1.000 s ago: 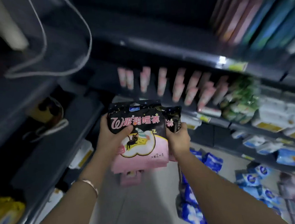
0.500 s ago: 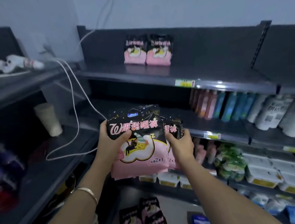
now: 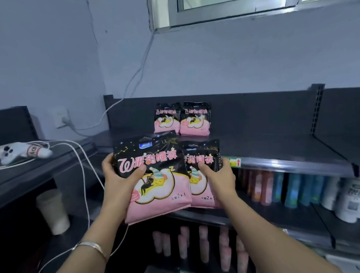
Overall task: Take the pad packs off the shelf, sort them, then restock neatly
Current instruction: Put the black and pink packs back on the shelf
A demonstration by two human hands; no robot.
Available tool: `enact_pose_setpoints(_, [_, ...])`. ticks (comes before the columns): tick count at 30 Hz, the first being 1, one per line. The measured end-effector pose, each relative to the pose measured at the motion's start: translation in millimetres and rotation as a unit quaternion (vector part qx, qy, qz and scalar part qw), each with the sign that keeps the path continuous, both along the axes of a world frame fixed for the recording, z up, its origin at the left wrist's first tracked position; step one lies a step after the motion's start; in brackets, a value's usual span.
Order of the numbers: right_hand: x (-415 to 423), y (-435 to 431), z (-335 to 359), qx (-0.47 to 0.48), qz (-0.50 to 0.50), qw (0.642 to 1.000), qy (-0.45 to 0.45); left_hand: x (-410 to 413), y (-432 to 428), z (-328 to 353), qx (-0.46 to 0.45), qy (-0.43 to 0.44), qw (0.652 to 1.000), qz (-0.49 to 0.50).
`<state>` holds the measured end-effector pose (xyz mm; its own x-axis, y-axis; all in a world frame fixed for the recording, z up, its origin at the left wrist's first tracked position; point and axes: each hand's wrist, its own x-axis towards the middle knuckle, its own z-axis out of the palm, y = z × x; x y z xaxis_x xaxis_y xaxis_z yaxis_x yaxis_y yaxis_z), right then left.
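My left hand [image 3: 122, 180] grips a black-and-pink pad pack [image 3: 157, 190] by its left side, thumb across the front. My right hand [image 3: 218, 176] holds a second, matching pad pack [image 3: 198, 156] just behind and to the right of the first. Both packs hang in the air in front of the top shelf [image 3: 273, 145]. Two more packs of the same kind [image 3: 182, 119] stand upright side by side at the back of that dark shelf, against its back panel.
A white cable [image 3: 83, 166] runs from a wall socket over the left shelf, where a white device [image 3: 23, 151] lies. A paper cup [image 3: 53, 211] stands below. Bottles [image 3: 283, 189] and white rolls [image 3: 354, 199] fill the lower right shelf; pink tubes [image 3: 203, 243] stand beneath.
My view has swung up from the floor and lower shelves to the top shelf. Both hands have risen with their packs toward it; the grips are unchanged.
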<state>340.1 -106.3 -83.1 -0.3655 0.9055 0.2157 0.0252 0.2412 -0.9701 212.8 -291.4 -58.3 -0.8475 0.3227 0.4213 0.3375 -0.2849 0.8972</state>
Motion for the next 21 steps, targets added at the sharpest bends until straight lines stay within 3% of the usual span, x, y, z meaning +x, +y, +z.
enact_pose_setpoints(8, [-52, 37, 33, 0.028, -0.043, 0.999, 0.014, -75, 32, 40, 0.050, 0.031, 0.995, 0.076])
enact_pose_setpoints(15, [-96, 70, 55, 0.037, -0.145, 0.989, 0.018, -148, 86, 54, -0.055, 0.055, 0.988, 0.134])
enact_pose_setpoints(21, [-121, 102, 65, 0.045, -0.173, 0.984, 0.023, -178, 141, 65, -0.096, 0.072, 0.986, 0.118])
